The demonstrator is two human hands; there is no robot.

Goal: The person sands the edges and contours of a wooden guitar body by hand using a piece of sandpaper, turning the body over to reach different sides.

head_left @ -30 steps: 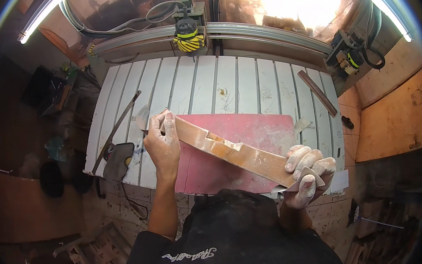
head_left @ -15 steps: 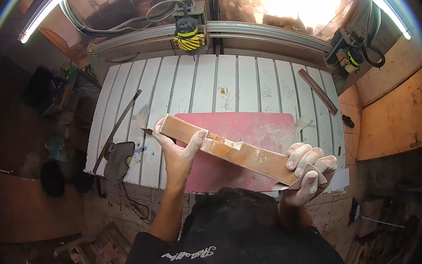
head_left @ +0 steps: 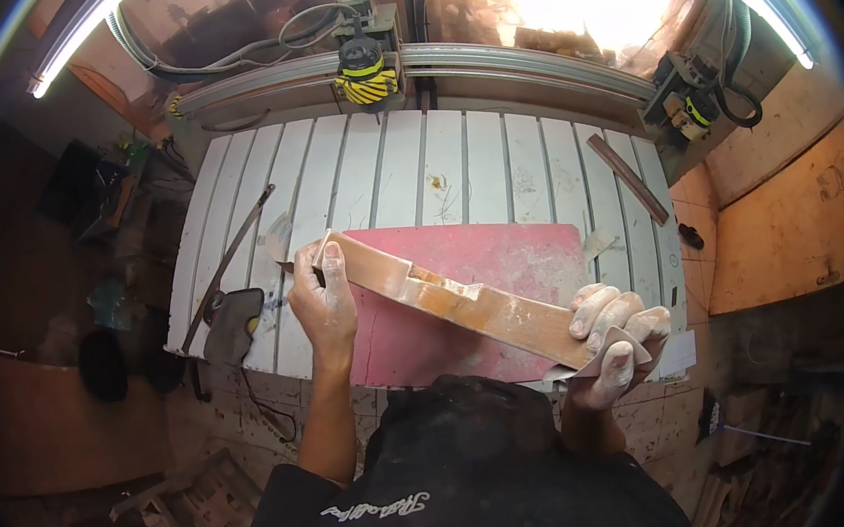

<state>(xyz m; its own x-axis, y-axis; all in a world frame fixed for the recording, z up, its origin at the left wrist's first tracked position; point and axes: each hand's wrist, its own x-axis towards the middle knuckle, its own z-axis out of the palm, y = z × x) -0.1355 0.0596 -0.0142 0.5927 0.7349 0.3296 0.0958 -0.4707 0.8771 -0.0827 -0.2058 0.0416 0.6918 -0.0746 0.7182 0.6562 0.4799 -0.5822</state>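
Note:
A long wooden piece [head_left: 507, 320], dusty and notched near its middle, slants over the table from upper left to lower right. My left hand [head_left: 325, 307] is closed on its far left end, the thumb lying on the upper face. At the lower right end my right hand [head_left: 614, 332] is wrapped round the wood, coated in pale dust. Between its thumb and fingers a thin, bent sheet [head_left: 625, 339] that looks like sandpaper is pressed to that end. A pink board [head_left: 510, 241] lies beneath the wood, below both hands.
A white slatted table [head_left: 393, 166] bears the board. A long thin bar [head_left: 231, 258] and a grey cloth-like item [head_left: 236, 322] lie left, a wooden strip [head_left: 627, 178] right. Behind runs a machine rail [head_left: 515, 62] with two tool heads. An orange-brown panel [head_left: 790, 221] stands right.
My left hand has slid toward the wood's left end, its thumb moving from near the notch to the tip. My right hand keeps its grip. The view has shifted slightly.

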